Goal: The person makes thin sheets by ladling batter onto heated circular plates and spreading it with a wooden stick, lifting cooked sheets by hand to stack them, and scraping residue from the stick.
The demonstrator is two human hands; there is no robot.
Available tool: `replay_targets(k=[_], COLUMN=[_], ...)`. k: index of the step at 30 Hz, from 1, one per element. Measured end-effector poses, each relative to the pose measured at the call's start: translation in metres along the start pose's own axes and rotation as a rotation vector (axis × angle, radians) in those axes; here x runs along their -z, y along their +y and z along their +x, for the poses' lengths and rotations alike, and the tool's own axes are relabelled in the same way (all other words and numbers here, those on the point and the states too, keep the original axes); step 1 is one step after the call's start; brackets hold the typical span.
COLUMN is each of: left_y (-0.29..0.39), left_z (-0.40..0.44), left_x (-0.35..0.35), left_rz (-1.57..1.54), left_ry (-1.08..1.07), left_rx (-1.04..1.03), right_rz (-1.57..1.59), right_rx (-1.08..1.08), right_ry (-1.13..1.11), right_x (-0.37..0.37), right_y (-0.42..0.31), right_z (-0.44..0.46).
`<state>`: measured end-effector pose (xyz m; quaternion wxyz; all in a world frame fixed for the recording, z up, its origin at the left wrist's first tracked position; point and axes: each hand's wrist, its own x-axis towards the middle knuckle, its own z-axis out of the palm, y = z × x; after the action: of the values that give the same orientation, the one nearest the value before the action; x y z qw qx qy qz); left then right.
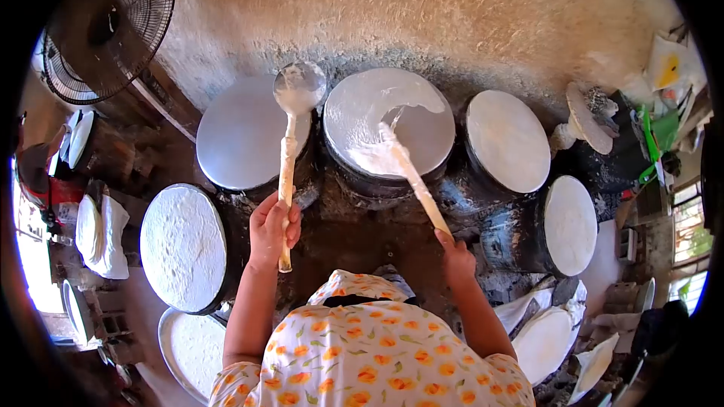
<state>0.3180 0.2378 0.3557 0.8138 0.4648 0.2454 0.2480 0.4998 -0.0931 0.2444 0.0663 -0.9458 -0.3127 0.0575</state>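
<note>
So the left hand (274, 230) is wrapped round the handle of a ladle (299, 92), its bowl up by the gap between the rear-left round plate (237, 136) and the middle one (431, 134). Right hand (455, 262) is closed on a wooden-handled spreader (415, 179), its white-coated tip over the middle plate, where white batter (369, 157) is smeared unevenly.

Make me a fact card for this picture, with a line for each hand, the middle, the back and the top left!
Left hand: holds a round metal ladle with a pale handle
Right hand: holds a pale stick with a white-coated end
Middle: round grey griddle top, partly spread with white
Back: rough brown wall
Top left: dark wire-caged fan
</note>
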Motion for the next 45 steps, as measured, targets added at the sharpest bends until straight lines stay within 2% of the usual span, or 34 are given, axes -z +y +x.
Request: replay_targets(k=[2, 4, 6, 8, 10, 14, 18, 20, 23, 24, 26, 27, 29, 32, 34, 37, 39, 41, 42, 44, 45], left_y=[0.001, 0.003, 0.004, 0.006, 0.008, 0.006, 0.003, 0.001, -0.001, -0.001, -0.002, -0.003, -0.004, -0.008, -0.013, -0.016, -0.015, -0.013, -0.013, -0.014, -0.015], left_z=[-0.004, -0.007, -0.008, -0.008, -0.008, -0.005, 0.003, 0.007, 0.016, 0.017, 0.020, 0.021, 0.022, 0.025, 0.029, 0.037, 0.039, 0.037, 0.036, 0.032, 0.031], left_x=[0.006, 0.007, 0.006, 0.004, 0.001, 0.000, -0.012, -0.019, -0.030, -0.033, -0.037, -0.038, -0.039, -0.045, -0.051, -0.062, -0.069, -0.073, -0.072, -0.067, -0.067], left_rz=[0.004, 0.000, -0.001, -0.001, -0.013, 0.001, 0.013, 0.014, -0.007, 0.000, 0.011, 0.007, 0.008, 0.011, 0.015, 0.019, 0.022, 0.034, 0.035, 0.033, 0.038], left_ry=[-0.012, -0.018, -0.037, -0.051, -0.036, -0.046, -0.051, -0.062, -0.077, -0.066, -0.053, -0.049, -0.050, -0.022, -0.017, -0.013, -0.008, 0.017, 0.020, 0.052, 0.060], left_rx=[-0.001, 0.002, 0.003, 0.005, 0.010, 0.018, 0.027, 0.023, 0.016, 0.019, 0.019, 0.012, -0.004, 0.001, 0.011, 0.020, 0.019, 0.011, 0.005, -0.012, -0.015], right_rz=[0.063, 0.232, 0.193, 0.226, 0.187, 0.061, 0.077, 0.133, 0.520, 0.523, 0.633, 0.638, 0.275, 0.153, 0.163, 0.423, 0.494, 0.602, 0.603, 0.243, 0.243], right_rx=[0.016, 0.182, 0.100, 0.136, 0.059, -0.046, -0.105, -0.090, -0.054, -0.054, 0.167, 0.168, 0.101, 0.042, 0.014, -0.038, -0.043, 0.280, 0.287, 0.116, 0.123], right_ry=[0.086, 0.186, -0.010, -0.001, -0.065, 0.012, 0.056, 0.101, 0.281, 0.283, 0.136, 0.135, -0.045, 0.018, 0.029, 0.060, 0.068, 0.147, 0.148, -0.182, -0.185], right_x=[-0.006, -0.017, -0.017, -0.030, -0.025, -0.013, -0.019, -0.021, -0.021, -0.017, -0.019, -0.016, -0.007, -0.021, -0.010, -0.010, -0.010, -0.021, -0.017, 0.002, -0.003], right_y=[-0.009, -0.040, -0.082, -0.086, -0.070, -0.018, 0.009, 0.013, 0.008, 0.010, 0.015, 0.021, 0.042, 0.081, 0.078, 0.068, 0.066, 0.073, 0.077, 0.091, 0.103], right_z=[-0.003, 0.006, 0.015, 0.015, 0.006, -0.024, 0.002, 0.028, 0.052, 0.046, 0.023, 0.008, -0.015, 0.005, 0.048, 0.117, 0.130, 0.119, 0.107, 0.086, 0.095])
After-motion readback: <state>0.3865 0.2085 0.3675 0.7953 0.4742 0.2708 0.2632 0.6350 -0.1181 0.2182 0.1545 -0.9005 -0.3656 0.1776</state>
